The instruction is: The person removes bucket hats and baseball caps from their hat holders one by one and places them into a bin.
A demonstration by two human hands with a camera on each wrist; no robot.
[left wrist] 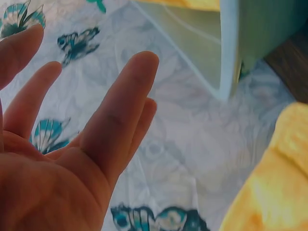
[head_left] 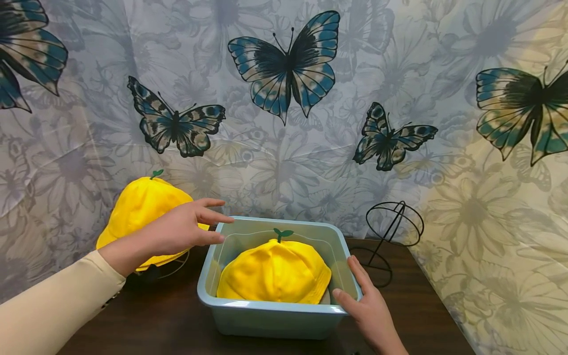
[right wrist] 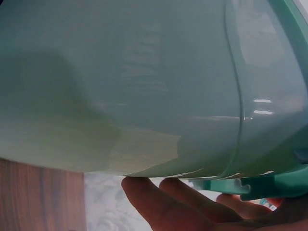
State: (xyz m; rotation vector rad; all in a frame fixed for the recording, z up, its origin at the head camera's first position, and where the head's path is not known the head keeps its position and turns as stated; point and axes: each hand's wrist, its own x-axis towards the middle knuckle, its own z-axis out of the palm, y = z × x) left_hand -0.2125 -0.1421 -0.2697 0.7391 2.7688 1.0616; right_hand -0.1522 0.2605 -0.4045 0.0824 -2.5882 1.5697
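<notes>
A light blue plastic basin [head_left: 284,308] stands on the dark wooden table, holding a yellow hat [head_left: 272,273] with a green sprout on top. My right hand [head_left: 372,308] grips the basin's right rim, thumb over the rim and fingers against the outer wall [right wrist: 144,96]. At the left rim, my left hand [head_left: 195,224] hovers with its fingers spread, holding nothing. Behind that forearm sits a second yellow hat [head_left: 148,204] with a sprout, on a wire stand that is mostly hidden. The left wrist view shows the spread fingers [left wrist: 118,113] beside the basin's corner.
An empty black wire hat stand [head_left: 386,241] is at the back right of the table [head_left: 412,305]. Close behind everything hangs a grey floral cloth [head_left: 284,172] with butterflies, which also runs along the right side.
</notes>
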